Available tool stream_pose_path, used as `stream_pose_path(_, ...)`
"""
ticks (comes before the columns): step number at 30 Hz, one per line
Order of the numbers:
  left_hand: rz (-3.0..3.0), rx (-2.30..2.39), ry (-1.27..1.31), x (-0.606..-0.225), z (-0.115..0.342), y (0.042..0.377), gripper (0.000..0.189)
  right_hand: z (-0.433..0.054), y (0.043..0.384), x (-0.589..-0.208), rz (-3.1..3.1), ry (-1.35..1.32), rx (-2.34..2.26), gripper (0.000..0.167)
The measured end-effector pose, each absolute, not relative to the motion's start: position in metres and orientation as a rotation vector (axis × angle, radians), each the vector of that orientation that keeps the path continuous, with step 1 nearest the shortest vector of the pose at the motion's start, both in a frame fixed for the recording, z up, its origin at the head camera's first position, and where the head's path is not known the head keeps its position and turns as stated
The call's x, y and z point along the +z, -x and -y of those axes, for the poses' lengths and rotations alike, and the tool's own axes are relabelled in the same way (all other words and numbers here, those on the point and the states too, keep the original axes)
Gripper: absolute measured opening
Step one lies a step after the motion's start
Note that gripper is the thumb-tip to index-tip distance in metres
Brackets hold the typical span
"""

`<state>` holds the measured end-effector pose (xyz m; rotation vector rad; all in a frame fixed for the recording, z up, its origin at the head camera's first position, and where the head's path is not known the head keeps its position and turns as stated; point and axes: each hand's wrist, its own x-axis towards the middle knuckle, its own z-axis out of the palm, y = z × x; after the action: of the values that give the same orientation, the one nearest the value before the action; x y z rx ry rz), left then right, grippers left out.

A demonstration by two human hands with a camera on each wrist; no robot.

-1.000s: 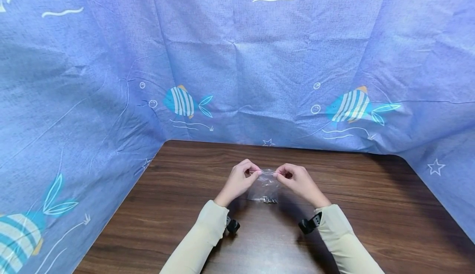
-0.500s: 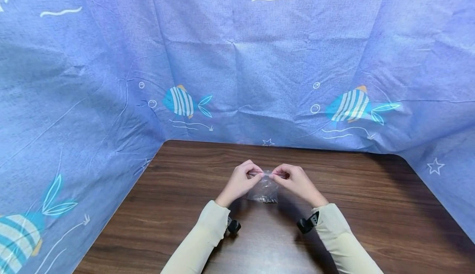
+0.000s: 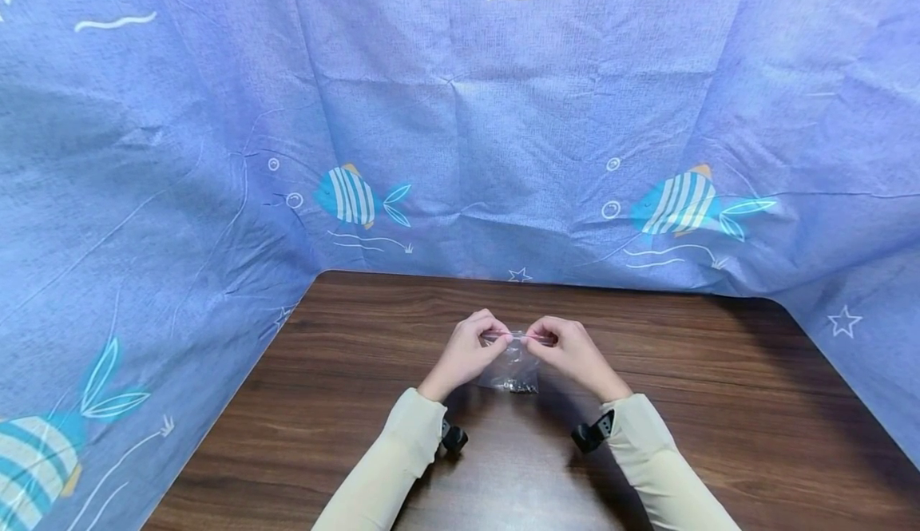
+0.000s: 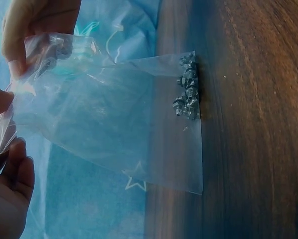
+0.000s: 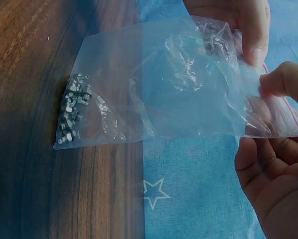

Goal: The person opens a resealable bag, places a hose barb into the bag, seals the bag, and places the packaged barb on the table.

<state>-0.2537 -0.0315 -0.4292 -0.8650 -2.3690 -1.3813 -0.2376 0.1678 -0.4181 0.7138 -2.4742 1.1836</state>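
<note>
A clear zip-lock bag (image 3: 513, 367) hangs upright between my hands, its lower edge at the wooden table. Small metal bolts (image 5: 73, 108), several of them, lie gathered along the bag's bottom; in the left wrist view the same metal bolts (image 4: 188, 89) show through the film. My left hand (image 3: 467, 351) pinches the top strip on one side between thumb and fingers. On the other side my right hand (image 3: 571, 355) pinches the same strip, the two thumbs close together. A red line runs along the bag's mouth in the right wrist view.
The brown wooden table (image 3: 323, 387) spreads around both hands. A blue fish-print cloth (image 3: 525, 156) hangs behind the table and at its sides. A black wrist camera (image 3: 453, 438) sits on the left wrist, another black wrist camera (image 3: 591, 435) on the right.
A second ago the hands were farther apart on the bag's mouth, which bowed between them. They have since come together along the strip, and it is straighter. The last half second shows hardly any movement.
</note>
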Motion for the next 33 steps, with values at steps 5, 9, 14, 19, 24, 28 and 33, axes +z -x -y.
stream_pose_path(5,2.368,-1.380,0.874,-0.430,0.032,0.255,0.006,-0.168,0.237,-0.416,2.485,-0.701,1.184,0.005)
stream_pose_path(9,2.384,-1.365,0.880,-0.429,0.034,0.256,0.008,-0.169,0.239,-0.416,2.471,-0.722,1.140,0.006)
stream_pose_path(14,2.416,-1.336,0.897,-0.424,0.039,0.259,0.008,-0.173,0.243,-0.413,2.475,-0.761,1.094,0.006)
stream_pose_path(19,2.467,-1.292,0.927,-0.418,0.045,0.260,0.012,-0.182,0.243,-0.406,2.459,-0.891,1.039,0.007)
stream_pose_path(24,2.479,-1.223,0.956,-0.410,0.050,0.259,0.013,-0.191,0.244,-0.400,2.382,-1.071,0.936,0.021)
stream_pose_path(28,2.422,-1.217,0.985,-0.401,0.053,0.257,0.011,-0.196,0.245,-0.392,2.306,-1.144,0.833,0.028)
stream_pose_path(33,2.380,-1.317,0.952,-0.391,0.054,0.254,0.009,-0.201,0.245,-0.379,2.249,-1.178,0.788,0.029)
